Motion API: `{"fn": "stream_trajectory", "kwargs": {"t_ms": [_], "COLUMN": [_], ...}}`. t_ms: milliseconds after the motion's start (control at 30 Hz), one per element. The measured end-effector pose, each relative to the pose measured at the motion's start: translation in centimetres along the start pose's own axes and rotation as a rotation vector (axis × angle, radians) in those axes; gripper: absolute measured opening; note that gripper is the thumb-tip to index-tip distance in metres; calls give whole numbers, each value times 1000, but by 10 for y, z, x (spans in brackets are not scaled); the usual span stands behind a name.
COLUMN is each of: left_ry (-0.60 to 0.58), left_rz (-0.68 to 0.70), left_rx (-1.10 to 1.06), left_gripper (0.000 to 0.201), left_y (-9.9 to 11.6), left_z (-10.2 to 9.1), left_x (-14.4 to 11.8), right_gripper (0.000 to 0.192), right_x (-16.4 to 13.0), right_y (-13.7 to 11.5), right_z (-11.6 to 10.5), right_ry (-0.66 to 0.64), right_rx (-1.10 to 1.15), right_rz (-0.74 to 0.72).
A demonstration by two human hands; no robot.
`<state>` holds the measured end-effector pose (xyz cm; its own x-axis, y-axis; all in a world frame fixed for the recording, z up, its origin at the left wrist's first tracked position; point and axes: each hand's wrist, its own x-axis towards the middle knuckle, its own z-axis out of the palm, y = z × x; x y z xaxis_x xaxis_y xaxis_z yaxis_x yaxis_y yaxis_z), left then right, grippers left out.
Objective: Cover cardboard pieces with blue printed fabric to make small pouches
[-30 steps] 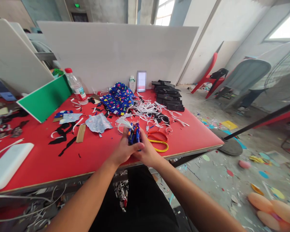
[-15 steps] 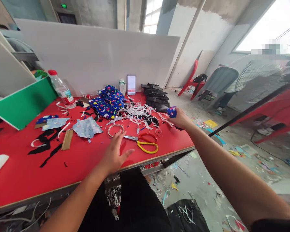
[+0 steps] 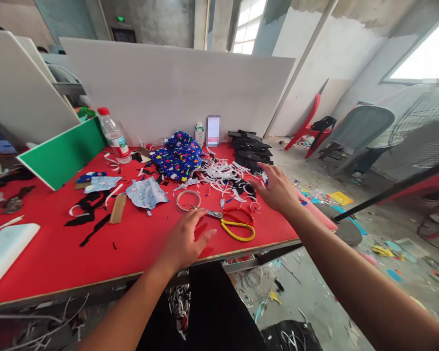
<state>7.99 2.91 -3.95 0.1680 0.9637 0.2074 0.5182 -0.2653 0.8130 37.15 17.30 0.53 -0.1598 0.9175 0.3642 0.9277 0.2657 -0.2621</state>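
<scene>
Where right hand (image 3: 278, 187) hides scraps (image 3: 223, 174), unclear grip

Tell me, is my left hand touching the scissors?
Apart. The head view shows red table between the left hand and the scissors.

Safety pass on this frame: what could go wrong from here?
1. The left hand hovers right beside the red-and-yellow-handled scissors; a careless sweep could catch the blades.
2. The right hand reaches into tangled white strips; they could snag fingers.
3. Scissors lie near the red table edge and could be knocked off.
</scene>
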Motion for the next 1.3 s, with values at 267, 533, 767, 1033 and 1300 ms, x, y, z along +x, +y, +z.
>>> {"fn": "stream_trajectory", "kwargs": {"t_ms": [267, 533, 767, 1033, 1300], "left_ry": [65, 134, -30, 370, 218], "left_rz": [-37, -104, -282, -339, -221], "left_rx": [-57, 715, 960, 1067, 1156], "left_gripper": [42, 54, 19, 41, 40], "left_y": [0, 8, 12, 51, 10], "left_z": [4, -47, -82, -187, -211], "left_x": [-6, 93, 246, 330, 326], "right_gripper": [40, 51, 54, 53, 51], "right_x": [68, 87, 96, 97, 98], "right_y": [-96, -78, -71, -77, -77], "right_z": [51, 90, 92, 86, 88], "right_ry": [-119, -65, -103, -146, -158], "right_rx": [128, 164, 186, 199, 195], "right_rz": [-185, -39, 0, 25, 38]}}
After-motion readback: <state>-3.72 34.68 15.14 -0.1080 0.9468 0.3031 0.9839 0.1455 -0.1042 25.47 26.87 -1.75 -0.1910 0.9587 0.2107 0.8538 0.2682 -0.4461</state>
